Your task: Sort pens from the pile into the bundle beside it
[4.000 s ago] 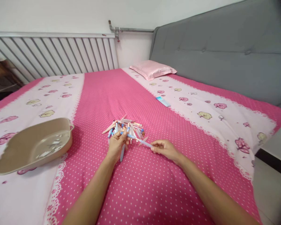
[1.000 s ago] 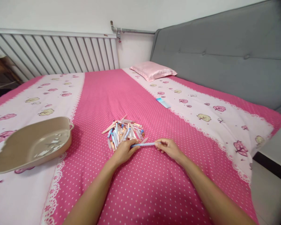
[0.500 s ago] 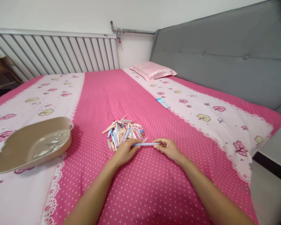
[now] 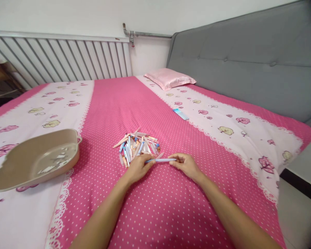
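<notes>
Through the head camera I had both bare hands in view, working low over a pink polka-dot bedspread (image 4: 158,204). The left hand (image 4: 138,166) was closed around the left end of a pale blue pen (image 4: 162,160), its thumb lying along the near side. The right hand (image 4: 185,164) pinched the opposite end between thumb and fingers, so I saw the pen stretched nearly level between the two, its middle section uncovered. I couldn't tell whether the pen touched the cloth.

Just beyond the left hand I saw a loose pile of pens (image 4: 137,145), lying at all angles in blue, peach, pink, white and orange. That hand covered part of the pile's near edge from my viewpoint; I couldn't make out whether they touched.

Well to the left I had a beige plastic basin (image 4: 38,147), with small white and grey pieces (image 4: 59,157) on its floor, too small for me to name. Farther back and to the right lay a row of light blue pens (image 4: 180,114), side by side near the lace-patterned border. Behind those I could see a pink satin pillow (image 4: 169,78), near the grey tufted headboard (image 4: 238,52), and a white radiator (image 4: 64,58) along the wall.
</notes>
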`<act>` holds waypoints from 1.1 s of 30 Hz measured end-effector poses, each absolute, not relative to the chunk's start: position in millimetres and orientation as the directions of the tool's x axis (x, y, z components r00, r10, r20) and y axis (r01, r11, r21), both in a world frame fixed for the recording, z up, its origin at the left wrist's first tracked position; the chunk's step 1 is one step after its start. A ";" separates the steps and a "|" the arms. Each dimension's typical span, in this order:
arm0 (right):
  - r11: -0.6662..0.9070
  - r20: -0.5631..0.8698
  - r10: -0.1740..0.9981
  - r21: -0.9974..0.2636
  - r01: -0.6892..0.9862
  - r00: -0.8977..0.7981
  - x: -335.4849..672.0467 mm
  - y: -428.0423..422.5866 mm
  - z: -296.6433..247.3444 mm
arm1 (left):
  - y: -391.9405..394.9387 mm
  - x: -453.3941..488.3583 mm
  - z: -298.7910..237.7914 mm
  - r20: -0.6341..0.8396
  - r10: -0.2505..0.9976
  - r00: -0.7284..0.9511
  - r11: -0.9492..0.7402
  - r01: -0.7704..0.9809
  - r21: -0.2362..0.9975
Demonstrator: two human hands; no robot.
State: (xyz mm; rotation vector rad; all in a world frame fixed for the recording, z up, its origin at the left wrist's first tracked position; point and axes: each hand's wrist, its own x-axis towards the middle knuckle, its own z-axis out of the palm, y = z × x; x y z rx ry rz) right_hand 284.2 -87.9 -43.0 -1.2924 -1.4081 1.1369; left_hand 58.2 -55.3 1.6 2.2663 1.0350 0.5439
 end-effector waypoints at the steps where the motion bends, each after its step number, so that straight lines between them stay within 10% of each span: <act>1: 0.038 0.027 0.998 -0.984 0.175 -0.061 284.0 -87.9 -43.3 | -55.3 58.3 1.9 0.112 0.781 0.615 -0.526 0.549 0.650; 33: 0.074 0.045 0.993 -0.957 0.280 -0.109 283.8 -91.6 -32.2 | -55.8 56.9 4.5 0.066 0.757 0.650 -0.539 0.565 0.625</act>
